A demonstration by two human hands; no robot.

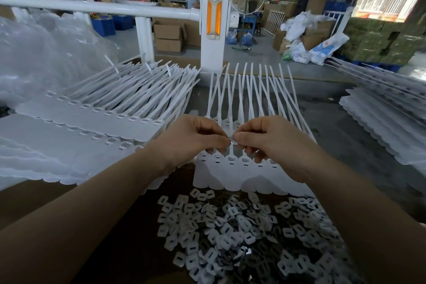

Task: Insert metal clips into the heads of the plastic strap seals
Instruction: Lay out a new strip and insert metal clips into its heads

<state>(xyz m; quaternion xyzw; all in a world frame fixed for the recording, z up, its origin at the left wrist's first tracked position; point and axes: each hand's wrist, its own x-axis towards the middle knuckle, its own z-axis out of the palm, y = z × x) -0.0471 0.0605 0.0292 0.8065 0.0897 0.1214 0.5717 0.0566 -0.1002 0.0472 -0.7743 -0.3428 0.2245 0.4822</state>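
Note:
A joined row of white plastic strap seals [232, 175] lies in front of me, heads towards me and straps fanning away. My left hand [191, 138] and my right hand [265, 139] meet just above the heads. Between their thumbs and forefingers they pinch a small perforated metal clip [232, 140]. The other fingers of both hands are curled down and touch the seal heads. A heap of small white plastic caps and dark metal clips [242, 233] lies near me on the brown cardboard.
A thick stack of seal sheets [99, 127] lies to the left, another stack [387, 122] to the right. Crumpled clear plastic bags [39, 58] sit at the far left. A white post and rail [214, 25] stands behind the bench, with cardboard boxes beyond.

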